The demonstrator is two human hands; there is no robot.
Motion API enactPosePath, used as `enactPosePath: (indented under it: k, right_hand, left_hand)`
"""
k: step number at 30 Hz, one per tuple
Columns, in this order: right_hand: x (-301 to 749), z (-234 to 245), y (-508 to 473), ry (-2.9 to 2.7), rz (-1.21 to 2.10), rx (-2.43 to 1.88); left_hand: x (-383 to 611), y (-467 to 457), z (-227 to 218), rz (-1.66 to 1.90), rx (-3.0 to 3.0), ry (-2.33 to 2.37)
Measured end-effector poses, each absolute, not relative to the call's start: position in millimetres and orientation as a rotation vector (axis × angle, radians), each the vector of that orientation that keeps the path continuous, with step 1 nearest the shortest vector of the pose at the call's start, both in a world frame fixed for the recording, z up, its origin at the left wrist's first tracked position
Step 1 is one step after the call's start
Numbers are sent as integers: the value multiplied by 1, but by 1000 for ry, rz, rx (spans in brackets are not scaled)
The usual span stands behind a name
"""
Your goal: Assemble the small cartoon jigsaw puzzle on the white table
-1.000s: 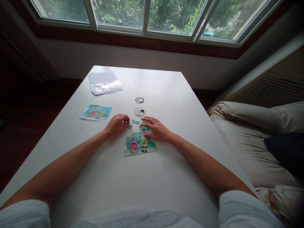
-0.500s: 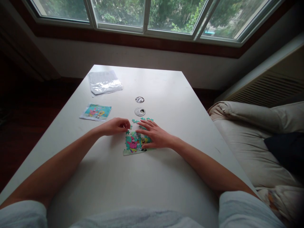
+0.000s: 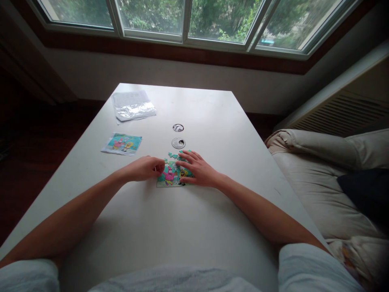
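A partly joined jigsaw puzzle (image 3: 169, 177) lies on the white table, showing a pink starfish figure and a yellow square figure on turquoise. At its upper left edge is my left hand (image 3: 148, 168), thumb and fingers curled into a pinch. Whatever they hold is hidden. My right hand (image 3: 200, 171) rests over the puzzle's right part, palm down with fingers spread, covering much of it. Several loose turquoise puzzle pieces (image 3: 174, 155) lie just beyond the puzzle, some partly hidden by the right fingers.
Left of the puzzle lies a printed picture (image 3: 124, 143) of the same figures. Clear plastic and paper sheets (image 3: 134, 106) sit at the table's far left corner. Two round fittings (image 3: 178, 142) are set in the tabletop. A beige sofa (image 3: 306, 182) stands along the right side.
The puzzle has shifted away from me, its near edge now farther up the table. My left hand has come slightly lower against its left edge. The right hand stays over the puzzle.
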State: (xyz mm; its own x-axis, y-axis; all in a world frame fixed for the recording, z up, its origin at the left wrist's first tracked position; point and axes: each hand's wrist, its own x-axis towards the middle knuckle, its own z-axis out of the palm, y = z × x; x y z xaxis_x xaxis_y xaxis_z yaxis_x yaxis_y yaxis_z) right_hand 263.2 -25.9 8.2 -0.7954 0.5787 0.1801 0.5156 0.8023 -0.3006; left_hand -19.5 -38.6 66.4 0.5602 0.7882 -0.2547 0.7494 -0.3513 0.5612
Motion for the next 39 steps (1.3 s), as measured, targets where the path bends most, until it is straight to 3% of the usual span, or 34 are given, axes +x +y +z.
enactPosePath:
  k: [39]
  right_hand:
    - [267,4,-19,-2661,385,-845]
  left_hand:
    - [-18,-46,72,-258,2337,1444]
